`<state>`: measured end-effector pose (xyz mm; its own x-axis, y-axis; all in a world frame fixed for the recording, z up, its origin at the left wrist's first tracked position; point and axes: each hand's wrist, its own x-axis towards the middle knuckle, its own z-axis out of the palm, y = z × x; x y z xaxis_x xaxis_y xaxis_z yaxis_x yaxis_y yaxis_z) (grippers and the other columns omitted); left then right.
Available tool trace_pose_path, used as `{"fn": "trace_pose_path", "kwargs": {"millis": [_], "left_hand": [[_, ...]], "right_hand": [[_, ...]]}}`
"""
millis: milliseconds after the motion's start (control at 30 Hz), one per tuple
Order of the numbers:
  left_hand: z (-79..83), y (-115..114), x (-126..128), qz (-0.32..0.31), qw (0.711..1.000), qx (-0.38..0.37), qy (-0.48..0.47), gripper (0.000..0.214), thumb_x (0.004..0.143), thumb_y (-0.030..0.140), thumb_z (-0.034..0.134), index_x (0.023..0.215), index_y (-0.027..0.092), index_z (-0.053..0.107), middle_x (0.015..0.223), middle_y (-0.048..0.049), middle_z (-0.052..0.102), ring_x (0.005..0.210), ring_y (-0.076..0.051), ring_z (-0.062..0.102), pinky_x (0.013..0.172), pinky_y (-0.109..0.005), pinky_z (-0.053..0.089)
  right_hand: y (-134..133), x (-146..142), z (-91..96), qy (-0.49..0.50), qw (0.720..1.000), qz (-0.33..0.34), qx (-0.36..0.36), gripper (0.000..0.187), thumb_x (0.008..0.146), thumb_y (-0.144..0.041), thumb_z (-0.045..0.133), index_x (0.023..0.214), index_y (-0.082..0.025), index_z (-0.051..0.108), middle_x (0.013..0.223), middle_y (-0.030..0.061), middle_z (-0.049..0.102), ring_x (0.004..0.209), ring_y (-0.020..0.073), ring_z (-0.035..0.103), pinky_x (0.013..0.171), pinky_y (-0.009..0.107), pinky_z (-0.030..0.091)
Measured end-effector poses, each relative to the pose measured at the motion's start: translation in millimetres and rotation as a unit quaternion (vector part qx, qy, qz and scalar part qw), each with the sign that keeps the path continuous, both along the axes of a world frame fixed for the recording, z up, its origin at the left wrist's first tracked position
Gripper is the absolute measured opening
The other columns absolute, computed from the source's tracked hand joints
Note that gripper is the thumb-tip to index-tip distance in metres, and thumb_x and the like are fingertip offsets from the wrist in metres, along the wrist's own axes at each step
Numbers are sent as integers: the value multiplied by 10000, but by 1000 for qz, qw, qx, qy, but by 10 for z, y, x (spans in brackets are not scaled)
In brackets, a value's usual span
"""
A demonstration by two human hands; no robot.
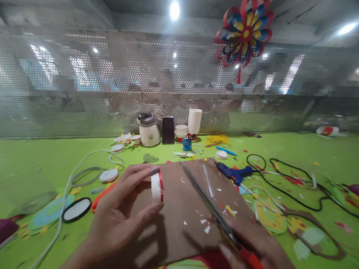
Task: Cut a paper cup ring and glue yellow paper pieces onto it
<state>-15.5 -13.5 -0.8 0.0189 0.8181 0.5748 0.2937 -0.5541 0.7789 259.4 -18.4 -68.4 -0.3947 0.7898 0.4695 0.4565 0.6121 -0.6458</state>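
Note:
Between the thumb and fingertips of my left hand (125, 205) is a round white paper cup base (156, 188) with a red edge, held upright on its side. My right hand (249, 233) grips a pair of scissors (208, 202) with orange-red handles; the long blades point up and to the left, apart from the cup base. Under both hands lies a brown cardboard sheet (176, 228) with small white, red and yellow paper scraps on it. A clear slim stick (208, 181) rests on the cardboard beyond the scissor blades.
A blue glue gun (234, 172) with a black cord lies at the cardboard's right edge. Along the back stand a white jug (150, 134), a phone (168, 131) and stacked paper cups (194, 121). A white cable (66, 197) and cut cup base (109, 175) lie left.

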Motion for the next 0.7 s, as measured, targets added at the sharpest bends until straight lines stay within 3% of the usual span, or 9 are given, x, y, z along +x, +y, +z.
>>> {"fn": "trace_pose_path", "kwargs": {"millis": [67,133,233,333,433,567,700], "left_hand": [[-35,-1,32,-34,999,-31,7,424,832,236,706,1243,335,664,1281,-73,565,1208,-279,565,1014,-408,514],[-80,8,72,-69,996,-58,2,429,826,238,717,1239,343,666,1275,-67,580,1189,-269,582,975,-366,539],[-133,19,115,-100,991,-87,-12,461,802,212,746,1231,365,669,1292,-49,606,1187,-259,597,955,-329,546],[-110,10,112,-122,984,-119,-43,509,799,212,754,1261,394,646,1325,-35,637,1184,-252,619,963,-320,538],[-2,-17,67,-146,976,-136,-85,458,776,239,774,1207,362,682,1255,-43,694,1087,-251,674,873,-302,578],[131,-51,1,-183,964,-143,-132,390,741,317,792,1126,300,732,1208,-65,720,1009,-275,697,849,-358,586],[146,-62,-7,-214,950,-178,-138,458,712,406,800,1149,285,738,1253,-87,709,1041,-313,686,885,-407,566]], "right_hand": [[0,-56,120,23,999,-36,-22,283,835,-167,616,1098,-219,705,810,24,735,672,181,702,616,227,585],[-18,-100,282,62,994,-45,-76,275,864,-175,589,1120,-193,687,744,10,690,665,163,684,651,231,582],[-45,-128,505,102,987,-5,-123,279,903,-234,583,1171,-180,636,779,12,670,672,145,661,635,222,558],[-75,-90,650,68,986,38,-144,221,889,-237,606,1103,-185,628,782,-4,626,660,121,602,631,207,520],[-138,22,732,17,972,94,-213,174,878,-290,632,1020,-191,643,767,-12,580,656,117,540,596,203,470],[-268,200,766,44,943,189,-272,407,912,-549,549,1062,-186,655,737,-13,524,611,110,468,563,212,419],[-381,290,716,45,929,213,-299,521,923,-636,475,1120,-188,654,739,-13,489,598,103,433,562,215,396]]}}
